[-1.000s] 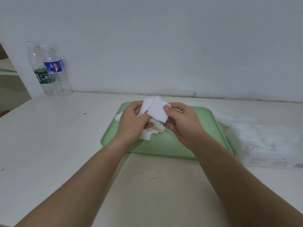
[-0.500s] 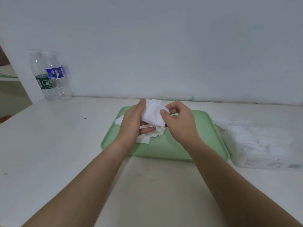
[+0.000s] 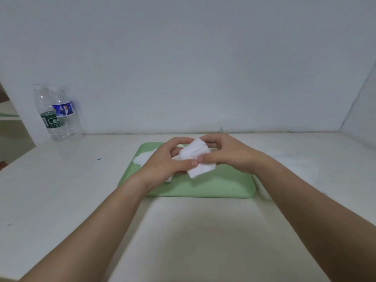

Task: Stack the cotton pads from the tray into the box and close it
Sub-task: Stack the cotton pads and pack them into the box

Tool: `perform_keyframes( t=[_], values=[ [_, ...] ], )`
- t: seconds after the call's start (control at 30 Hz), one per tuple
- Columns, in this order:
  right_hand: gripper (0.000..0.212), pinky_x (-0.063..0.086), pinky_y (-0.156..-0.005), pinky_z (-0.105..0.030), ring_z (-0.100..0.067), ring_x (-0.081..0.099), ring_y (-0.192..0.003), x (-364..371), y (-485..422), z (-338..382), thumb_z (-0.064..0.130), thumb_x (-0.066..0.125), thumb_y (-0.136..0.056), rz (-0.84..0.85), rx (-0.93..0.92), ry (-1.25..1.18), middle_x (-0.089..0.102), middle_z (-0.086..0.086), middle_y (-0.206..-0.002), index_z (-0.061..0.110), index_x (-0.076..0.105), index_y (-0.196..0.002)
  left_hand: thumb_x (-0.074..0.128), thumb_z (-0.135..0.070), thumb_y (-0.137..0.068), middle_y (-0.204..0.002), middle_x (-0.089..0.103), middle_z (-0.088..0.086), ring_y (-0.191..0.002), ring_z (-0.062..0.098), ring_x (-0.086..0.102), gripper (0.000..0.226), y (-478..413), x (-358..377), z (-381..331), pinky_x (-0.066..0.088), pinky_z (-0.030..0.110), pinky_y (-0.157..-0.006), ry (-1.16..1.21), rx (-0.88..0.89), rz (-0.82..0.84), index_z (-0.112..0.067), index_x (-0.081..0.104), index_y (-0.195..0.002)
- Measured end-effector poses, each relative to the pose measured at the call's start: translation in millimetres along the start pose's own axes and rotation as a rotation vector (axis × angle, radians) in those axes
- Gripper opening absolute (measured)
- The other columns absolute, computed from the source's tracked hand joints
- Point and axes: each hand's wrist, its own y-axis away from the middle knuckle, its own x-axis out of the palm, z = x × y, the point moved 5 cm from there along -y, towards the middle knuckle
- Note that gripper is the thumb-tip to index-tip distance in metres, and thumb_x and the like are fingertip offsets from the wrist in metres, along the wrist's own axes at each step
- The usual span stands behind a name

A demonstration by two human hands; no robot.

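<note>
While both hands meet above the green tray [image 3: 213, 186], they pinch 1 small stack of white cotton pads [image 3: 196, 159] between them. The left hand [image 3: 164, 163] curls round the stack's left edge. The right hand [image 3: 225, 153] grips its right edge, with the thumb tip pressed on the near side and the fingers curled over the far side. The stack is tilted and held over the tray's middle. More loose pads [image 3: 143, 157] lie in the tray's far-left corner, partly hidden by the left hand. Just right of the tray, the box [image 3: 299, 167] shows only as a pale blur, and I cannot tell whether it is open. Well left of the tray, 2 clear water bottles [image 3: 59, 117] stand on the white table [image 3: 61, 200] by the wall.
</note>
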Motion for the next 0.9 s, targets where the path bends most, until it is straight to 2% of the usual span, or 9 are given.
perform_keyframes(
  t=[0.13, 0.2, 0.3, 0.37, 0.43, 0.5, 0.63, 0.77, 0.9],
  values=[
    [0.029, 0.058, -0.082, -0.036, -0.025, 0.071, -0.1, -17.1, 28.3, -4.6, 0.012, 0.079, -0.083, -0.05, 0.047, 0.006, 0.07, -0.015, -0.11, 0.012, 0.07, -0.111, 0.082, -0.01, -0.082, -0.11, 0.071, 0.01, -0.096, 0.026, 0.073, 0.042, 8.6, 28.8, -11.4, 0.062, 0.035, -0.078, -0.031, -0.035, 0.037, -0.022, 0.062, -0.117],
    [0.027, 0.059, -0.079, -0.033, -0.023, 0.072, -0.094, -28.2, 44.2, -10.7, 0.014, 0.078, -0.084, -0.085, 0.094, -0.033, 0.072, -0.014, -0.105, 0.01, 0.071, -0.109, 0.081, -0.024, -0.084, -0.12, 0.066, -0.002, -0.099, 0.021, 0.07, 0.042, 13.3, 45.6, -24.9, 0.06, 0.034, -0.084, -0.226, 0.012, 0.01, -0.027, 0.062, -0.121],
    [0.023, 0.059, -0.077, -0.033, -0.018, 0.07, -0.087, -46.6, 66.9, -18.4, 0.02, 0.076, -0.083, -0.186, 0.138, -0.059, 0.071, -0.007, -0.092, 0.008, 0.069, -0.102, 0.082, -0.048, -0.074, -0.129, 0.056, -0.02, -0.113, 0.005, 0.058, 0.069, 20.9, 81.6, -50.1, 0.051, 0.028, -0.09, -0.639, 0.135, 0.034, -0.031, 0.051, -0.134],
    [0.022, 0.059, -0.076, -0.033, -0.017, 0.068, -0.084, -55.6, 79.9, -22.6, 0.023, 0.075, -0.083, -0.242, 0.153, -0.095, 0.067, -0.005, -0.087, 0.006, 0.065, -0.094, 0.079, -0.055, -0.071, -0.138, 0.047, -0.018, -0.125, 0.007, 0.049, 0.09, 22.8, 111.9, -62.3, 0.045, 0.028, -0.091, -0.933, 0.193, 0.067, -0.03, 0.037, -0.147],
    [0.02, 0.058, -0.074, -0.031, -0.016, 0.068, -0.081, -62.4, 91.3, -25.3, 0.025, 0.074, -0.083, -0.264, 0.176, -0.112, 0.067, -0.003, -0.084, 0.01, 0.062, -0.089, 0.075, -0.056, -0.076, -0.148, 0.043, -0.009, -0.133, 0.014, 0.046, 0.097, 16.9, 136.1, -65.2, 0.044, 0.032, -0.096, -1.119, 0.235, 0.034, -0.026, 0.025, -0.154],
    [0.024, 0.057, -0.071, -0.028, -0.015, 0.07, -0.08, -73.3, 103.9, -27.4, 0.028, 0.074, -0.082, -0.287, 0.198, -0.095, 0.07, -0.002, -0.086, 0.01, 0.062, -0.094, 0.072, -0.049, -0.083, -0.144, 0.05, -0.004, -0.128, 0.02, 0.052, 0.082, 7.0, 152.9, -64.7, 0.046, 0.035, -0.092, -1.132, 0.256, -0.037, -0.023, 0.032, -0.15],
    [0.038, 0.058, -0.08, -0.033, -0.019, 0.073, -0.094, -100.9, 127.9, -33.5, 0.032, 0.08, -0.078, -0.327, 0.232, -0.059, 0.074, -0.005, -0.102, 0.011, 0.065, -0.107, 0.069, -0.052, -0.084, -0.114, 0.064, -0.005, -0.101, 0.024, 0.063, 0.049, -4.9, 183.2, -70.6, 0.043, 0.036, -0.068, -1.094, 0.305, -0.118, -0.025, 0.052, -0.121],
    [0.037, 0.06, -0.087, -0.038, -0.024, 0.073, -0.097, -127.3, 145.1, -38.9, 0.021, 0.085, -0.074, -0.361, 0.189, -0.09, 0.073, -0.014, -0.109, 0.007, 0.068, -0.104, 0.068, -0.062, -0.082, -0.103, 0.066, -0.004, -0.092, 0.026, 0.063, 0.051, -14.5, 215.3, -80.2, 0.039, 0.034, -0.062, -1.111, 0.379, -0.168, -0.022, 0.054, -0.112],
    [0.035, 0.06, -0.083, -0.034, -0.022, 0.074, -0.094, -165.8, 158.9, -44.6, 0.012, 0.085, -0.075, -0.398, 0.166, -0.104, 0.075, -0.012, -0.103, 0.005, 0.068, -0.106, 0.071, -0.063, -0.078, -0.115, 0.065, -0.008, -0.099, 0.023, 0.065, 0.064, -25.9, 245.5, -85.7, 0.039, 0.032, -0.065, -1.107, 0.421, -0.185, -0.027, 0.051, -0.127]
  ],
)
